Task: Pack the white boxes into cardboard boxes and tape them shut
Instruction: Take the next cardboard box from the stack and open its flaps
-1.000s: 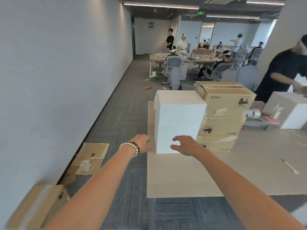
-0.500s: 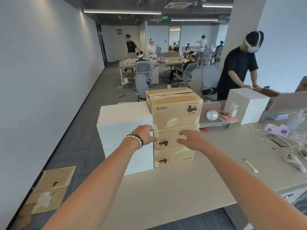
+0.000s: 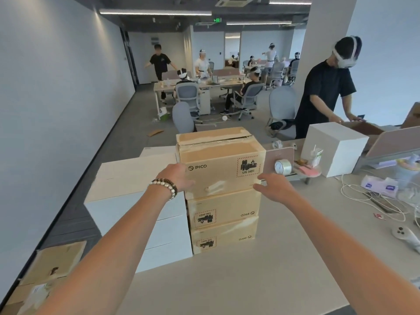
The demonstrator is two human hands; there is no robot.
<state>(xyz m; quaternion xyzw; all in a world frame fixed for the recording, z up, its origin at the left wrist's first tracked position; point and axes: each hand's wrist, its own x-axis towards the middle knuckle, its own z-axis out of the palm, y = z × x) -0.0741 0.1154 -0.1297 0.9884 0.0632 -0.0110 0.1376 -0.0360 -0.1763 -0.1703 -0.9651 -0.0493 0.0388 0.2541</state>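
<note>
Three PICO cardboard boxes stand stacked on the table [image 3: 250, 280]. My left hand [image 3: 178, 178] lies against the left side of the top cardboard box [image 3: 220, 160], fingers reaching into the gap beside the stack of white boxes [image 3: 136, 176]. My right hand [image 3: 273, 187] is at that box's lower right corner, fingers spread and the thumb touching the edge. The top box's flaps are closed, with torn tape along them. The middle box [image 3: 225, 210] and bottom box [image 3: 227, 237] sit upside down. A tape roll [image 3: 282, 167] sits just right of the stack.
Another white box [image 3: 336, 146] stands at the back right, near a person [image 3: 322, 92] bent over an open carton. Cables [image 3: 363, 196] and a controller [image 3: 406, 237] lie at the right. Flattened cardboard [image 3: 52, 262] lies on the floor at the left.
My view swung left to right, from the white stack to the cardboard stack. Both hands rose from the lower boxes to the sides of the top cardboard box.
</note>
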